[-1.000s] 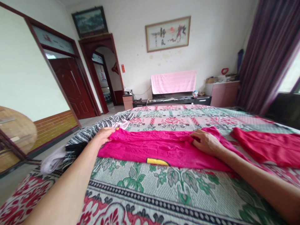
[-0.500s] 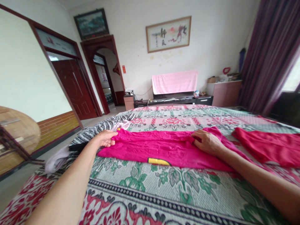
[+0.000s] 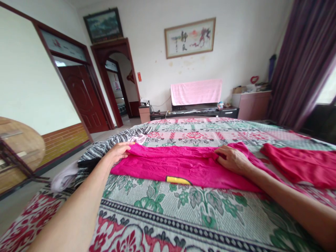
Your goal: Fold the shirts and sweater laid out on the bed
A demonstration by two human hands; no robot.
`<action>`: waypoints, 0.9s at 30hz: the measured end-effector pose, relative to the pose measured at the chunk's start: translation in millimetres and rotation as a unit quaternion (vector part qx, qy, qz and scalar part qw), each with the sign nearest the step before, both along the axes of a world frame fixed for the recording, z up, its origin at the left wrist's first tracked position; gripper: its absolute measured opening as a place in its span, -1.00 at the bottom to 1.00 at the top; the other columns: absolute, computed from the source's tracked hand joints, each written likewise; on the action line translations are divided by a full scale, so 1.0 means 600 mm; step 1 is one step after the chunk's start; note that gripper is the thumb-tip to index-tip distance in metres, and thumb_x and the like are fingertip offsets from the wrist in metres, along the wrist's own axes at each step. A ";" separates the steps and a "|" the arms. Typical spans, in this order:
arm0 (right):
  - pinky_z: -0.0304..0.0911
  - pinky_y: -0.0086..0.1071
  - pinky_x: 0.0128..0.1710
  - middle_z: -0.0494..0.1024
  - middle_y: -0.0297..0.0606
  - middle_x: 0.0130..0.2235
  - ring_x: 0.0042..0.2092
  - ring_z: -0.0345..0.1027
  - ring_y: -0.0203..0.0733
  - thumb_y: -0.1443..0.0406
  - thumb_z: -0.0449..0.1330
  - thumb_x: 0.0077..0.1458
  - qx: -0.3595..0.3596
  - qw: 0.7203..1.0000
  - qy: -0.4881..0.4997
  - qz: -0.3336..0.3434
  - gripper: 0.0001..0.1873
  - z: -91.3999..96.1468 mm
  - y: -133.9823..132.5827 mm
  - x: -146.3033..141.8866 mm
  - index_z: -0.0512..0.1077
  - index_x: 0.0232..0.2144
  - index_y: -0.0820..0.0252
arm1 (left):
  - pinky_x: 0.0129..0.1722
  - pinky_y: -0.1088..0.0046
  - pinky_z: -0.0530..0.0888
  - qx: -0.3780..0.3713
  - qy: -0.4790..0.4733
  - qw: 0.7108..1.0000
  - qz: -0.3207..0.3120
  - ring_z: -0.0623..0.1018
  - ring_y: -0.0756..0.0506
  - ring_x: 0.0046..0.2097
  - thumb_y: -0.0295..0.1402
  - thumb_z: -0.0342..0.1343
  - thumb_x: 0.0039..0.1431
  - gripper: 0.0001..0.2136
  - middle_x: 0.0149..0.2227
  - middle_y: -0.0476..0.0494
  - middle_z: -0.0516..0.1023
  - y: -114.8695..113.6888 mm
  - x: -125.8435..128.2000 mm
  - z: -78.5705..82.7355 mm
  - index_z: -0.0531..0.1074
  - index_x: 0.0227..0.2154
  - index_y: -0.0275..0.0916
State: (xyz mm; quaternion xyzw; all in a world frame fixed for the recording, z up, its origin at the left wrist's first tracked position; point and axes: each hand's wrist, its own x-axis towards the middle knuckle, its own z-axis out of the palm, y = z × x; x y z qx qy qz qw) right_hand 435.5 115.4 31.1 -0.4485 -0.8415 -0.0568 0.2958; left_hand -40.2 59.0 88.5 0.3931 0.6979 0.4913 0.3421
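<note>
A bright pink shirt [image 3: 168, 164] lies folded lengthwise across the bed, wrinkled along its upper half. Part of a yellow print [image 3: 178, 180] shows at its near edge. At the shirt's far left corner, my left hand [image 3: 119, 152] is closed, thumb and fingers pinching the cloth. My right hand [image 3: 231, 158] rests on the right part of the shirt with its fingers curled into the upper fold. Beyond that hand, more pink cloth trails to the right under my forearm. Some fingertips of both hands are hidden in the fabric.
Right of the shirt lies a red garment [image 3: 304, 164]. A black-and-white knitted garment [image 3: 105, 145] and pale pink cloth [image 3: 61, 178] lie along the left side. A flowered bedspread [image 3: 157, 203] covers the bed. A round wooden tabletop [image 3: 23, 150] leans at far left.
My left hand has shifted slightly up at the corner, and its fingers have closed more on the edge, covering the small yellow tag. The right hand stays in place.
</note>
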 end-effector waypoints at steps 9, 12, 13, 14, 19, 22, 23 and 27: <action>0.38 -0.32 -0.23 0.57 -0.19 -0.20 -0.24 0.46 -0.22 0.38 0.00 0.06 0.062 0.991 0.071 0.092 -0.69 0.081 -0.036 -0.068 0.50 -0.25 0.17 | -0.54 0.58 0.43 0.135 -0.194 0.971 -0.030 0.51 0.03 -0.51 -0.72 0.06 -0.09 -0.76 -0.45 -0.18 0.57 0.023 0.002 -0.005 0.51 -0.35 -0.42; 0.35 -0.27 -0.07 0.53 -0.16 -0.09 -0.10 0.43 -0.22 0.40 0.00 0.10 0.026 0.976 0.007 0.215 -0.67 0.105 -0.074 -0.159 0.49 -0.15 0.16 | -0.48 0.56 0.45 0.172 -0.232 0.957 -0.028 0.54 0.01 -0.47 -0.72 0.03 -0.03 -0.79 -0.47 -0.21 0.57 0.028 0.009 -0.001 0.50 -0.36 -0.44; 0.34 -0.26 -0.05 0.50 -0.15 -0.03 -0.06 0.41 -0.22 0.39 0.00 0.12 0.002 0.972 -0.027 0.235 -0.68 0.105 -0.082 -0.189 0.49 -0.15 0.15 | -0.47 0.55 0.45 0.179 -0.239 0.954 -0.029 0.54 0.00 -0.46 -0.72 0.02 -0.01 -0.79 -0.48 -0.21 0.56 0.029 0.012 0.000 0.49 -0.34 -0.44; 0.32 -0.22 -0.02 0.47 -0.13 0.02 -0.03 0.39 -0.19 0.36 0.02 0.14 -0.014 0.969 -0.054 0.239 -0.70 0.101 -0.086 -0.217 0.50 -0.15 0.14 | -0.46 0.55 0.45 0.184 -0.244 0.952 -0.031 0.55 0.00 -0.45 -0.73 0.02 0.00 -0.78 -0.48 -0.21 0.57 0.030 0.014 0.000 0.49 -0.33 -0.44; 0.18 0.10 0.05 0.29 -0.10 0.19 0.15 0.21 0.09 0.21 0.04 0.17 -0.062 0.976 -0.134 0.162 -0.71 0.065 -0.065 -0.305 0.52 -0.17 0.08 | -0.43 0.51 0.45 0.193 -0.252 0.948 -0.024 0.57 -0.03 -0.42 -0.72 0.02 0.01 -0.75 -0.47 -0.19 0.57 0.035 0.020 -0.006 0.46 -0.26 -0.42; 0.11 0.18 0.07 0.28 -0.08 0.20 0.18 0.15 0.15 0.17 0.05 0.16 -0.087 0.977 -0.145 0.129 -0.63 0.051 -0.044 -0.323 0.45 -0.03 0.12 | -0.42 0.48 0.46 0.191 -0.259 0.946 -0.018 0.57 -0.03 -0.43 -0.70 0.01 0.02 -0.72 -0.47 -0.17 0.57 0.036 0.018 -0.007 0.45 -0.21 -0.42; 0.10 0.17 0.09 0.27 -0.06 0.21 0.18 0.14 0.15 0.17 0.05 0.16 -0.092 0.978 -0.141 0.120 -0.59 0.048 -0.039 -0.326 0.40 0.02 0.15 | -0.41 0.48 0.46 0.194 -0.261 0.946 -0.013 0.56 -0.03 -0.44 -0.70 0.00 0.02 -0.72 -0.47 -0.16 0.56 0.037 0.018 -0.006 0.45 -0.20 -0.42; 0.09 0.09 0.10 0.23 -0.04 0.24 0.19 0.13 0.11 0.19 0.04 0.15 -0.096 0.985 -0.110 0.089 -0.50 0.039 -0.030 -0.326 0.28 0.12 0.20 | -0.40 0.51 0.45 0.208 -0.260 0.943 0.004 0.54 0.01 -0.44 -0.70 -0.01 0.02 -0.70 -0.48 -0.16 0.55 0.039 0.015 -0.009 0.47 -0.20 -0.43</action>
